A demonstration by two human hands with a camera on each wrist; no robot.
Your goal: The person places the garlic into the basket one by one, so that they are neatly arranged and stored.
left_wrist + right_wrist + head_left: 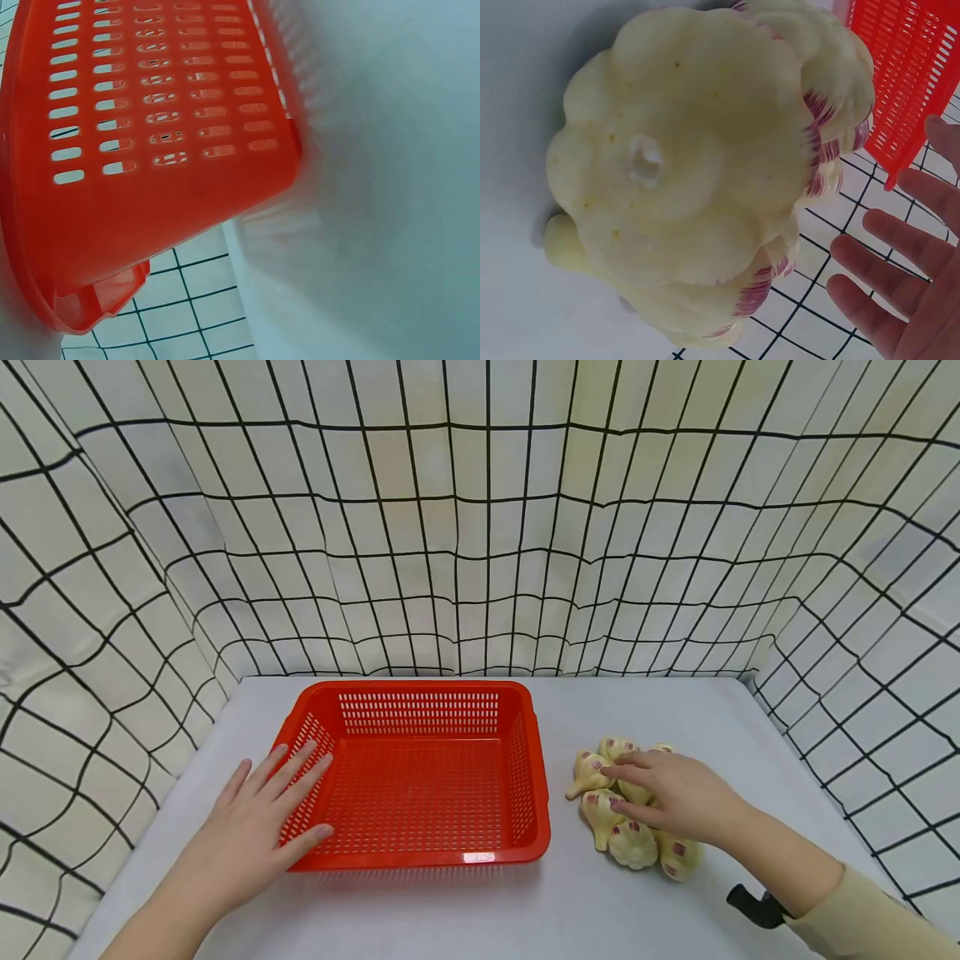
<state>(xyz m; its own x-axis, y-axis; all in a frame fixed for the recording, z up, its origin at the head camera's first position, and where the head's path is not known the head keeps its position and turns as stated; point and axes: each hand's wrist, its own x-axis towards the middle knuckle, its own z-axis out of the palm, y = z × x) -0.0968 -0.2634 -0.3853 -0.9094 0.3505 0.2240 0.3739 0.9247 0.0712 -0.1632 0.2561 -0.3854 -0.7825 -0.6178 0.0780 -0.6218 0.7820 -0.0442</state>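
Note:
A red plastic basket [420, 793] with slotted walls sits on the white table. My left hand [258, 818] is spread over its left rim, fingers straight and thumb reaching toward the near corner. The left wrist view shows the slotted basket wall [157, 195] close up. Right of the basket lies a cluster of several garlic bulbs [632, 845], cream with purple streaks. Above them hovers my right hand [686, 793], palm down, fingers extended and holding nothing. In the right wrist view one garlic bulb [682, 150] fills the middle, and the fingers [877, 277] are apart from it.
Black netting [487, 527] over white sheeting rises around the back and both sides of the white table [600, 914]. A dark wrist strap piece [756, 907] shows by my right sleeve [862, 918].

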